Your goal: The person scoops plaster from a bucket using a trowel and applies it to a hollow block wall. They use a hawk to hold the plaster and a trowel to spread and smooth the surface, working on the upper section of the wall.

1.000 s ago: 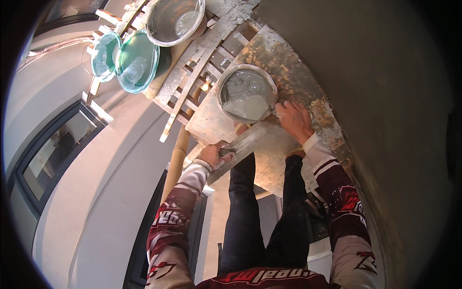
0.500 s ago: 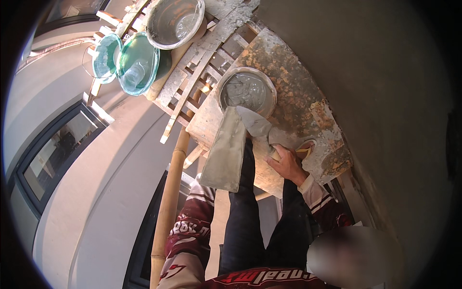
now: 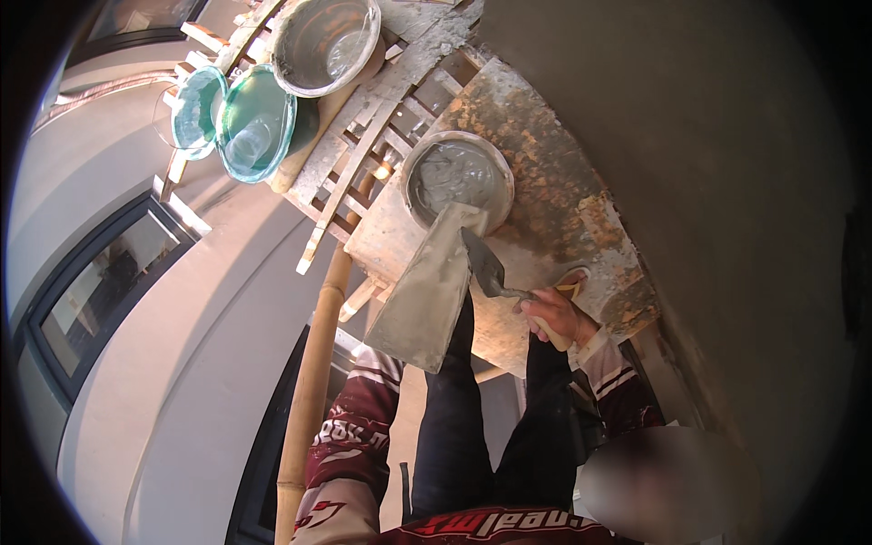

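Observation:
My right hand [image 3: 554, 313] grips the wooden handle of a small trowel [image 3: 486, 272], whose dark blade lies against a flat plastering float [image 3: 413, 304] smeared with grey mortar. The float is tilted, its upper end overlapping the front rim of a round bucket [image 3: 411, 170] of wet grey mortar. My left hand is hidden beneath the float; only my left forearm [image 3: 359, 436] shows below it. The bucket stands on a stained board [image 3: 554, 163] under me, and a sandal strap shows beside my right hand.
A slatted wooden walkway [image 3: 354, 154] holds a mortar-coated basin [image 3: 291, 64] and two teal buckets [image 3: 233, 104] at upper left. A bamboo pole [image 3: 322, 354] runs along the board's left. A pale curved wall with windows [image 3: 136, 282] is at left, a grey plastered wall [image 3: 718, 182] at right.
The float has turned from underside-up grip view to face up near the bucket. My right hand has moved down from the bucket's side, and the trowel blade has swung onto the float.

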A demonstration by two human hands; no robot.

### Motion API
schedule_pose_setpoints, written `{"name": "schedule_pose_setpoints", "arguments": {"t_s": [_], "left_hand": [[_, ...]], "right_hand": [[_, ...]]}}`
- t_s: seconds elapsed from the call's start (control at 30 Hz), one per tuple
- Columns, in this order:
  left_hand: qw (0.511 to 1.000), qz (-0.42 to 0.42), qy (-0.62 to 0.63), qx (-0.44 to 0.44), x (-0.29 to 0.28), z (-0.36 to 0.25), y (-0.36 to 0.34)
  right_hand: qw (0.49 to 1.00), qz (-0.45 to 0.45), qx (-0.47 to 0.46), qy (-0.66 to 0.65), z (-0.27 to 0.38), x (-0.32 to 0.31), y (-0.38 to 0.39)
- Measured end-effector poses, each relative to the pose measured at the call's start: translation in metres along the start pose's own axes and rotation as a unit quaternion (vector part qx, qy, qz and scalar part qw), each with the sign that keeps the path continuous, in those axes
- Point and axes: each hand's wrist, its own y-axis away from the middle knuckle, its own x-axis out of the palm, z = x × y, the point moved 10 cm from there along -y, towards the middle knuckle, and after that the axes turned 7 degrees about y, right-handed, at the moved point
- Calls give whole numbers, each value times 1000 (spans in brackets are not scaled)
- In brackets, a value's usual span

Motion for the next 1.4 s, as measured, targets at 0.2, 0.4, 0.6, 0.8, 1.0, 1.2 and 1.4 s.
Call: {"name": "schedule_pose_setpoints", "arguments": {"t_s": [0.2,0.4,0.6,0.8,1.0,1.2,1.4], "left_hand": [[1000,-4,-10,-4,-2,2,3],[1000,0,-17,-12,0,6,-4],[1000,8,-3,-23,6,20,-13],[997,11,62,-46,18,67,-25],[997,18,65,-35,15,65,-19],[999,19,29,-1,-3,19,-6],[1000,13,9,7,-11,5,2]], "right_hand": [[997,-13,36,67,5,-9,22],[994,-34,62,88,-18,-22,39],[951,-194,-61,234,-19,-36,43],[794,-368,-231,425,35,23,18],[801,-369,-152,447,-29,28,4],[782,-400,-100,467,-42,-27,43],[773,-323,25,545,4,-93,-1]]}}
